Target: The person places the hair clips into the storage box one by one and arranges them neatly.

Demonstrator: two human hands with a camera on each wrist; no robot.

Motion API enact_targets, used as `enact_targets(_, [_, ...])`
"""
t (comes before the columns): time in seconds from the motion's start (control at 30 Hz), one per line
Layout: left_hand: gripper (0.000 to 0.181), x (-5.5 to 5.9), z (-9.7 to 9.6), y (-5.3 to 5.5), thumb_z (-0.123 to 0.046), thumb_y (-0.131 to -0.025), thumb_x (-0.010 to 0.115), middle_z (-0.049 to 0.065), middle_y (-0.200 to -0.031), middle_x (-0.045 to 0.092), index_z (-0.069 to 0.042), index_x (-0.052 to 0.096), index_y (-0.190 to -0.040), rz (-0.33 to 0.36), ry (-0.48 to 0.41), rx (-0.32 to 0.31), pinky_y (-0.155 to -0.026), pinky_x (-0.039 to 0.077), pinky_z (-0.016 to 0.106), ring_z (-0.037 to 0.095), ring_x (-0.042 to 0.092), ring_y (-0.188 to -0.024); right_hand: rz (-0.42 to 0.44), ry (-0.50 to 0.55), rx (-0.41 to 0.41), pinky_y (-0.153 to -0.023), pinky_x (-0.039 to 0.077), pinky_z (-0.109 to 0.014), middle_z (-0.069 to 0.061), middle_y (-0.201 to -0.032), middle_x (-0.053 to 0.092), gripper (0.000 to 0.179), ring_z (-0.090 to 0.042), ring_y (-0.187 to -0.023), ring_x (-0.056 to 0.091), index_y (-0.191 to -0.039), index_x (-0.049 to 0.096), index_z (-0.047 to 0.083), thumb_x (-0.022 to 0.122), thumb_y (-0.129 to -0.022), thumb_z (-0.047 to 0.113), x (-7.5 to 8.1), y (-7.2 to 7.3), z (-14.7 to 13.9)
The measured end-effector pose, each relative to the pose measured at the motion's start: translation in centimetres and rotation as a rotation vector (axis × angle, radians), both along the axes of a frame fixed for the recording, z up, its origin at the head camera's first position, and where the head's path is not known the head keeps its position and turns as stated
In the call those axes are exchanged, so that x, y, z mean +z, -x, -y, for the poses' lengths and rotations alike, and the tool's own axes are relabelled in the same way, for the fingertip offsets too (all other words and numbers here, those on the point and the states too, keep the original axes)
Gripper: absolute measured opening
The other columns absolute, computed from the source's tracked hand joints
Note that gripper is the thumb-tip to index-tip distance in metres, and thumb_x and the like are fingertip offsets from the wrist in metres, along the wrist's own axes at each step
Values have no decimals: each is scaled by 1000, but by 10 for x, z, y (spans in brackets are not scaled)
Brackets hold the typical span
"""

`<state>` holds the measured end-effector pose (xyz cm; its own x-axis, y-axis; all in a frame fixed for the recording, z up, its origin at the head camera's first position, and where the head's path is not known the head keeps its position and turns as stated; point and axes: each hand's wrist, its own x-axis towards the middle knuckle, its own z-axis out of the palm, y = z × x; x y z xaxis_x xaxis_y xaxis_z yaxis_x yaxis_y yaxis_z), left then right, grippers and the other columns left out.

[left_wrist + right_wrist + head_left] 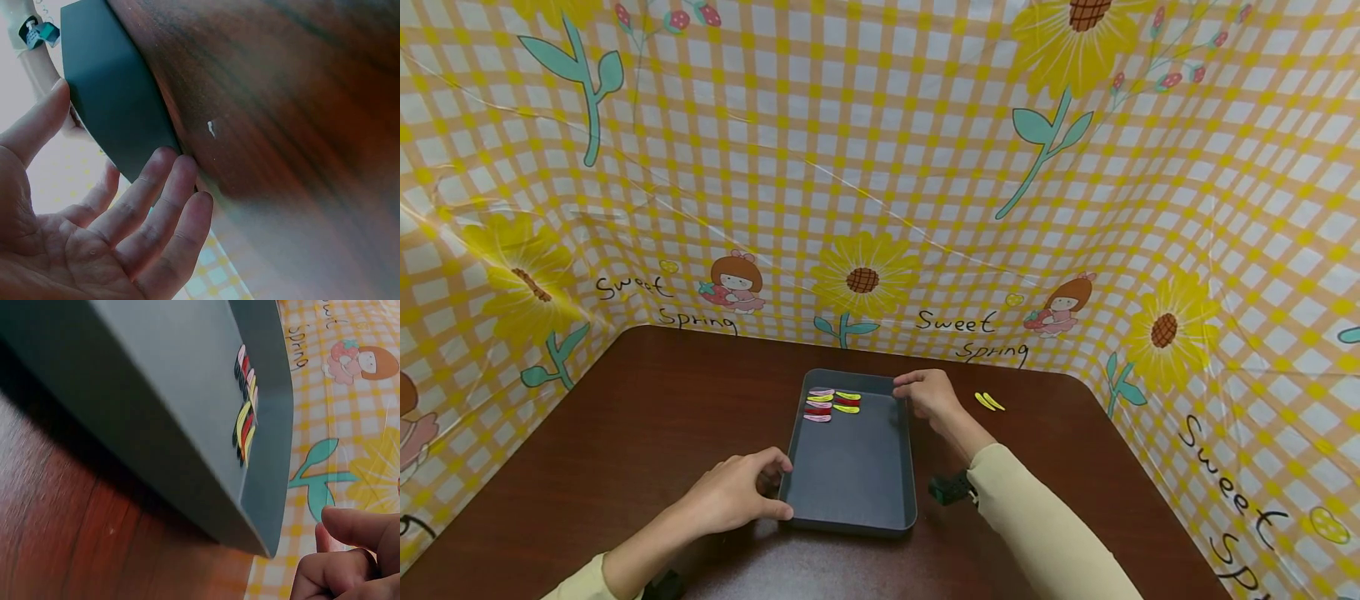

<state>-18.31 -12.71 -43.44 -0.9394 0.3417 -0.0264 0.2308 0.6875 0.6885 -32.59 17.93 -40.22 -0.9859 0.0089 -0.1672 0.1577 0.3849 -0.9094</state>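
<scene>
A dark grey rectangular tray (857,475) lies on the table between both hands. Near its far left corner, several snap hair clips (817,411) in pink, yellow and red form one column, with a shorter column of yellow and red hair clips (847,402) beside it. My left hand (733,493) touches the outside of the tray's left wall by the front corner, thumb and fingers spread. Over the far right rim is my right hand (931,396), its fingers bent. Whether anything small sits between its fingertips cannot be made out, even in the right wrist view.
Two yellow hair clips (988,402) lie on the brown table (700,400) to the right of the tray. A yellow checked sheet (865,167) with printed sunflowers stands round the table's back and sides. A dark wrist device (951,488) shows beneath the right sleeve.
</scene>
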Motion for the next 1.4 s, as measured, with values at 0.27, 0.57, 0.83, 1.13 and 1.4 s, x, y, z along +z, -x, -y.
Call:
enact_targets(0.27, [52, 1, 0, -1, -37, -73, 90, -4, -100, 69, -20, 64, -114, 2, 7, 4, -69, 48, 41, 15, 63, -88, 2, -17, -26, -47, 25, -25, 2, -75, 60, 25, -8, -43, 21, -116, 70, 0, 69, -93, 8, -5, 1, -21])
enact_targets(0.57, [51, 0, 0, 0, -37, -73, 89, -4, -100, 69, -20, 64, -114, -6, 10, 2, -69, 47, 40, 16, 63, -87, -4, -28, -70, -47, 27, -25, -4, -83, 70, 31, -7, -41, 21, -122, 68, -2, 67, -94, 10, -10, 3, -45])
enact_targets(0.83, [51, -1, 0, 0, -37, -73, 89, -3, -99, 69, -20, 65, -114, -6, 6, -2, -68, 47, 40, 16, 62, -86, 14, -56, -125, -56, 36, -27, -17, -130, 65, 31, -7, -49, 27, -123, 68, 1, 67, -95, 14, -16, 5, -62])
enact_targets(1.13, [52, -1, 0, 0, -37, -73, 89, -3, -100, 69, -20, 64, -115, -11, 5, -1, -69, 47, 40, 16, 63, -87, 22, -50, -147, -56, 36, -28, -21, -142, 56, 35, -8, -49, 25, -128, 65, 1, 65, -96, 16, -19, 6, -83])
enact_targets(1.4, [52, -1, 0, -1, -38, -73, 89, -3, -100, 69, -20, 64, -115, -11, 9, 3, -70, 47, 41, 16, 63, -88, 17, -28, -205, -50, 33, -25, -18, -126, 65, 34, -7, -49, 31, -126, 67, 1, 66, -95, 14, -27, 9, -99])
